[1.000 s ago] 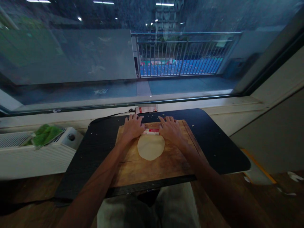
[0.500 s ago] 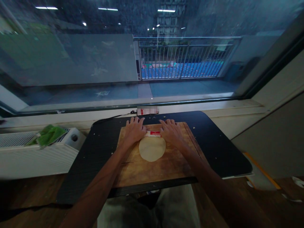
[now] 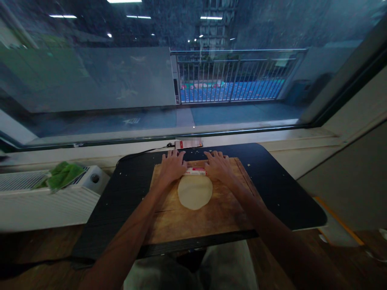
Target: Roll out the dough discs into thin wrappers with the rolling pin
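Observation:
A round, flat sheet of dough (image 3: 195,193) lies on the wooden board (image 3: 196,227). Along its far edge is a rolling pin with a red and white label (image 3: 196,171), only its middle showing between my hands. Over its left end, my left hand (image 3: 173,166) is closed, with the fingers pointing away from me and the thumb toward the middle. My right hand (image 3: 220,166) covers the other end in the same way. Both palms hide the pin's ends.
The board rests on a black table (image 3: 281,193) with small crumbs scattered on it. At the window sill lies a small red and white pack (image 3: 189,143) beside a dark cord. A green cloth (image 3: 65,175) hangs over the white radiator (image 3: 51,205) on the left.
The red part of the pin's label has shifted, so the pin has turned slightly under my hands. The whole view has moved a little; both hands keep their hold.

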Demonstrator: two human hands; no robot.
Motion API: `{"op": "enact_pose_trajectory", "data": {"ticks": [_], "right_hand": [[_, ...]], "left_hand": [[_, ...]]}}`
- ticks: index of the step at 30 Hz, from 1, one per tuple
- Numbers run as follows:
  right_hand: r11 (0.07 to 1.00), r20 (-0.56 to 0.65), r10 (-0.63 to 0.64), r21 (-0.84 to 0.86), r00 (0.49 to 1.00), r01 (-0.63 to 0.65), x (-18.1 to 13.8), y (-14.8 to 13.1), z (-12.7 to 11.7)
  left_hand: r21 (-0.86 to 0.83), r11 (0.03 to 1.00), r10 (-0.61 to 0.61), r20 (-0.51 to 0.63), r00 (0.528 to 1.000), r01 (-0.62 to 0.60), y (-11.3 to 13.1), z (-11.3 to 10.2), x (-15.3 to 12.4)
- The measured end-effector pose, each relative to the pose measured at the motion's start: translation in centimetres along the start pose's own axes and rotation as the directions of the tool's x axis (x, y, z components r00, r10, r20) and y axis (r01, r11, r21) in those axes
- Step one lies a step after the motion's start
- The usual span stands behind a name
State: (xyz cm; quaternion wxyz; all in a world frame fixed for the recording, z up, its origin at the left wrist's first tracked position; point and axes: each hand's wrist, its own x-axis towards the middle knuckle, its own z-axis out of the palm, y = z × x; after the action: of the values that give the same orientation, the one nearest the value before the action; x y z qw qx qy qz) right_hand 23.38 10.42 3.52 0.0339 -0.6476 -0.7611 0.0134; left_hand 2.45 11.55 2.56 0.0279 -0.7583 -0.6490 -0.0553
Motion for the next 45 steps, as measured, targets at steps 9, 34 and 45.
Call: {"op": "enact_pose_trajectory", "data": {"ticks": [9,34,45], "right_hand": [[0.999,0.057,0.038,0.034,0.998,-0.040,0.7,-0.3,-1.0],[1.000,-0.004,0.011,0.000,1.000,-0.011,0.8,-0.1,-0.1],[0.998,-0.083,-0.031,-0.053,0.996,0.026,-1.5,-0.3,1.2]], "left_hand": [[-0.041,0.999,-0.016,0.010,1.000,0.016,-0.3,0.5,0.9],[0.005,1.000,0.020,0.078,0.997,-0.021,-0.3,0.1,0.9],[0.043,0.999,-0.005,0.008,1.000,0.005,0.6,-0.9,-2.3]]}}
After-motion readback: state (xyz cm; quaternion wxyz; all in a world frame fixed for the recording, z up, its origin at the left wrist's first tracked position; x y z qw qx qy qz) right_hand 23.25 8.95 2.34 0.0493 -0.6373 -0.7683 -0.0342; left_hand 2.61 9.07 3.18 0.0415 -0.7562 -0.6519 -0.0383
